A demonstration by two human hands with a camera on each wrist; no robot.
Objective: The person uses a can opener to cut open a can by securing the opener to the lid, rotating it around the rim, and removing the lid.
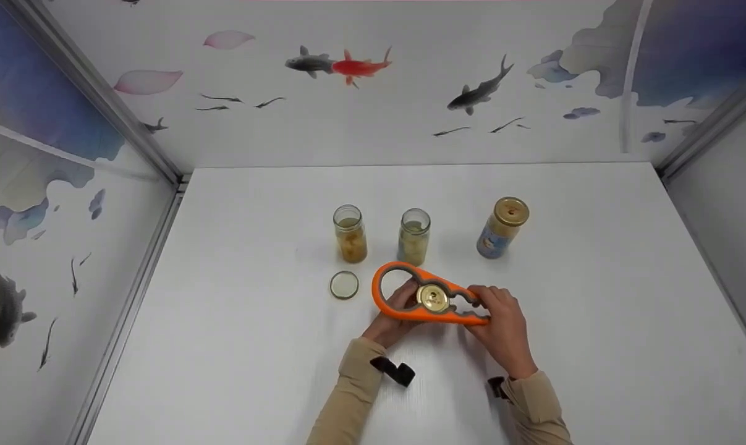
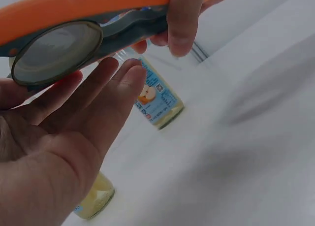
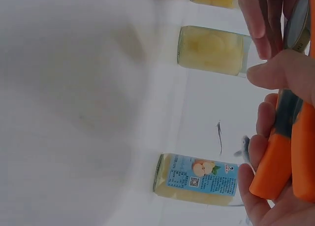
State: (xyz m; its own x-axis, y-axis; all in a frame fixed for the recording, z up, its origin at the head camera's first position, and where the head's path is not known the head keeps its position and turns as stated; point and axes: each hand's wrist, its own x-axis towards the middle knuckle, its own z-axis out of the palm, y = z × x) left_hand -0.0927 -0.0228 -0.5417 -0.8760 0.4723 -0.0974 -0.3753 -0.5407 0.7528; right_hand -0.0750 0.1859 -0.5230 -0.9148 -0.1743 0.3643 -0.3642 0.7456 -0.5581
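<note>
An orange jar opener (image 1: pixel 456 317) with grey toothed inner edges is held up over the table in front of the body. Its handle end lies in my right hand (image 1: pixel 505 327), whose fingers and thumb grip it. A gold jar lid (image 1: pixel 433 298) sits between the toothed edges; its hollow underside shows in the left wrist view. My left hand (image 1: pixel 390 324) is below the opener's rounded end, thumb at the lid's rim. In the left wrist view, the left fingers (image 2: pixel 106 103) stretch out fairly straight beneath the lid.
Beyond the hands stand two lidless glass jars, a left jar (image 1: pixel 351 241) and a middle jar (image 1: pixel 414 241), both with yellowish contents. Farther right is a blue-labelled jar (image 1: pixel 496 238) with its gold lid on. Another lid (image 1: pixel 344 285) lies underside up on the white table (image 1: pixel 237 321).
</note>
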